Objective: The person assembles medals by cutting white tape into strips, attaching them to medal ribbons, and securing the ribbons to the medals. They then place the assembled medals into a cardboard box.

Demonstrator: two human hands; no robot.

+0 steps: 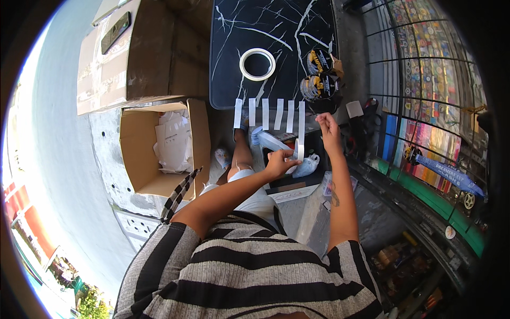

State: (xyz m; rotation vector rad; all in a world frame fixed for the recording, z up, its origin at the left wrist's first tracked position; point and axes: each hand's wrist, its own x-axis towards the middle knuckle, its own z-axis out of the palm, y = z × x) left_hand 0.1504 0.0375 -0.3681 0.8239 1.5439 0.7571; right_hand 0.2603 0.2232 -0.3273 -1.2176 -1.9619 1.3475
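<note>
My left hand (281, 164) is closed on a small roll of white tape (300, 150), seen edge-on below the table. From the roll a strip of tape (302, 119) runs straight up to the table's near edge. Several cut white strips (265, 114) hang side by side from that same edge, left of it. To the right, my raised right hand (330, 130) has its fingertips pinched together; whatever they hold, if anything, is too small to make out. A larger ring-shaped roll of tape (242, 68) lies flat on the black marble-patterned table (226, 50).
Dark packages with printed labels (317, 85) sit at the table's right edge. An open cardboard box (201, 141) with papers stands at left, below a bigger carton (151, 58) bearing a phone (116, 33). A wire grid (419, 93) with colourful goods is at right.
</note>
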